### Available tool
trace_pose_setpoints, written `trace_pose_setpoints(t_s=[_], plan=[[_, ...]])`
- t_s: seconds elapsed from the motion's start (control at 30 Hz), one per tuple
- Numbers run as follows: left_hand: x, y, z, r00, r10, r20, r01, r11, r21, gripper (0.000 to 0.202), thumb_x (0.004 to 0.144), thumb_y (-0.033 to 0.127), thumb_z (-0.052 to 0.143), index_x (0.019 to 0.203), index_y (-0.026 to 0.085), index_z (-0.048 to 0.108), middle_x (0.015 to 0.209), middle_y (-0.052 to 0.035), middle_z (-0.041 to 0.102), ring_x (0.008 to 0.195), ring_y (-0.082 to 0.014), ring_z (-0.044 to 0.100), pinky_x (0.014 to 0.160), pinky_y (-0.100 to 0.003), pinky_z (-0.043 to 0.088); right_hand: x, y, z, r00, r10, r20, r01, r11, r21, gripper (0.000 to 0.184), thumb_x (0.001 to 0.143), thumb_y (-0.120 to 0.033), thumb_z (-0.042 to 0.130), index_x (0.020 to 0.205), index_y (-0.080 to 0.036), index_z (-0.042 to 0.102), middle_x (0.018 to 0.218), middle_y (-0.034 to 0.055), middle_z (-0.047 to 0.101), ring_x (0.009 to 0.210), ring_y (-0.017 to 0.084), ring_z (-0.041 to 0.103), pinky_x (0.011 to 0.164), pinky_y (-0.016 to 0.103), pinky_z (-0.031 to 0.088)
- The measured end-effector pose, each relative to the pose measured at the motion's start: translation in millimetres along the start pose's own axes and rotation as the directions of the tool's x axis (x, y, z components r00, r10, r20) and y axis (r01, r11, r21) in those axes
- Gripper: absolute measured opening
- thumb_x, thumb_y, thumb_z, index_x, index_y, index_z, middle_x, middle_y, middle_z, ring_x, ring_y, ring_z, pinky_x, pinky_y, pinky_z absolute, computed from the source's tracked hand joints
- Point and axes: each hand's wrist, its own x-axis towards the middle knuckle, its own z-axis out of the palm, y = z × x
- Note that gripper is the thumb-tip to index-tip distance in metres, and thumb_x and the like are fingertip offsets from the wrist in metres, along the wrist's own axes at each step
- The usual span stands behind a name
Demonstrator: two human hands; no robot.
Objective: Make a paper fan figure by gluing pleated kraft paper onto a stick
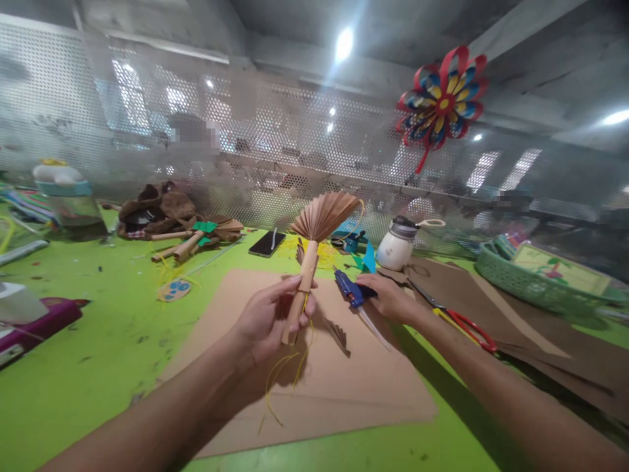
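My left hand [268, 314] is closed around the rolled-paper handle of a brown pleated paper fan [324, 216], held upright above the brown paper sheets. Thin yellow strings [280, 367] dangle below the handle. To its right, my right hand [393, 298] is closed on a blue hot glue gun [348, 288]. The gun's nozzle points up and left towards the fan, apart from it, and a whitish glue stick trails from its back. A small pleated brown paper piece [338, 335] lies between my hands, on or just over the sheets [354, 400].
Red-handled scissors [469, 328] lie on dark brown paper [535, 334] at right, near a green basket [501, 275]. Behind stand a white bottle [396, 246] and a phone [266, 243]. More paper rolls [189, 244] lie back left. A perforated screen [275, 144] borders the green table.
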Motion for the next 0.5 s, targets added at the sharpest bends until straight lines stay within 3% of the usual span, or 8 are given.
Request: trace_pose_setpoints(t_s=[0.1,0.17,0.23,0.33,0.5], plan=[[0,-1,1.9,1.0,0.004,0.014,-0.004,1.0,0.002,0.021,0.091,0.022,0.039,0.089,0.011,0.056,0.057,-0.003,0.058,0.04,-0.0076,0.051,0.033,-0.012,0.038,-15,-24,-4,0.988,0.109,-0.108,-0.111,0.994,-0.018,0.03,0.08,-0.009,0.049,0.105,-0.013,0.064,0.118,0.0156,0.059,0.114,0.028,0.049,0.098,0.043,0.037],[0,-1,3.4,1.0,0.0,0.014,0.0,1.0,-0.002,0.022,0.091,0.022,0.038,0.088,0.011,0.056,0.057,-0.0034,0.057,0.041,-0.0079,0.051,0.033,-0.012,0.038,-24,-47,-7,0.973,0.171,-0.155,-0.175,0.984,-0.014,0.024,0.086,-0.016,0.046,0.1,-0.013,0.064,0.108,0.0157,0.061,0.105,0.027,0.051,0.09,0.042,0.039],[0,-1,4.4,1.0,-0.004,0.005,0.004,1.0,0.004,0.023,0.091,0.021,0.037,0.088,0.011,0.057,0.057,-0.0038,0.057,0.041,-0.0083,0.052,0.033,-0.012,0.038,-31,-69,-7,0.971,0.208,-0.122,-0.209,0.978,0.009,0.02,0.087,-0.022,0.047,0.086,-0.017,0.066,0.09,0.0113,0.065,0.086,0.023,0.056,0.076,0.036,0.042],[1,-1,4.4,1.0,-0.003,-0.001,0.003,1.0,0.011,0.023,0.091,0.021,0.037,0.087,0.011,0.057,0.057,-0.0035,0.057,0.041,-0.0087,0.052,0.034,-0.013,0.04,-36,-91,0,0.973,0.23,0.005,-0.23,0.972,0.049,0.023,0.082,-0.021,0.054,0.062,-0.018,0.063,0.063,0.0051,0.063,0.058,0.016,0.053,0.056,0.028,0.035],[2,0,2.7,1.0,0.001,0.006,-0.001,1.0,-0.022,0.02,0.09,0.022,0.041,0.086,0.011,0.057,0.058,-0.0034,0.058,0.042,-0.0091,0.054,0.035,-0.013,0.04,-30,-94,12,0.957,0.255,0.142,-0.267,0.961,0.077,0.021,0.075,-0.016,0.06,0.054,-0.019,0.06,0.05,0.0022,0.058,0.049,0.013,0.047,0.051,0.027,0.027]])
